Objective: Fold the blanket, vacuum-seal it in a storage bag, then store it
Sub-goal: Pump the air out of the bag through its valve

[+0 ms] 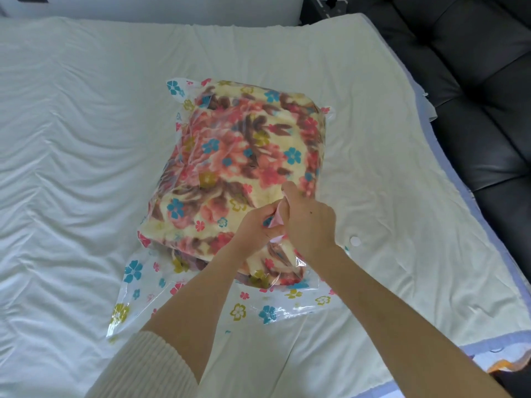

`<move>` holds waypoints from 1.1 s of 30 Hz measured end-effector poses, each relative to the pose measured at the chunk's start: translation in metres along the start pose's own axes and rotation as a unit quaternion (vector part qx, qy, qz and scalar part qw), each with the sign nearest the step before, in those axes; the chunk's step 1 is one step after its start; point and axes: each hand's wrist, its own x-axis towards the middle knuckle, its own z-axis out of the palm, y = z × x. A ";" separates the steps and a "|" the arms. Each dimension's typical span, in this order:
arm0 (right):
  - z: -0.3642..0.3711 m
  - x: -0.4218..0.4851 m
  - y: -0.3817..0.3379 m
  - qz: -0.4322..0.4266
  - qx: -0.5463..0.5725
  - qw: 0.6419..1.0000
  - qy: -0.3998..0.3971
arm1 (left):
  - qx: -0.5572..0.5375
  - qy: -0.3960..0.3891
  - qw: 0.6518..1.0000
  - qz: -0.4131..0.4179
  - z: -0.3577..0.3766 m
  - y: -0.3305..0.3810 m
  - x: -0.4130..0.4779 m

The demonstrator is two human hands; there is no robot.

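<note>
The folded floral blanket (230,156) lies inside a clear storage bag (135,285) printed with small flowers, in the middle of the bed. My left hand (255,228) and my right hand (307,222) meet on top of the bag near its front end. Both pinch a small pink piece (277,218) on the bag's top; it is mostly hidden by my fingers. A small white round cap (355,240) lies on the sheet just right of my right wrist. The bag's near end lies flat and unfilled on the sheet.
The bed carries a white sheet (71,153) with a pale cover (402,168) over its right part. A dark padded sofa (482,90) runs along the bed's right side. A dark device (327,7) sits at the top beyond the bed.
</note>
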 end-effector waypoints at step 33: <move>0.026 -0.009 0.025 0.011 0.093 0.992 -0.082 | 0.080 0.027 0.995 0.044 0.012 0.032 -0.003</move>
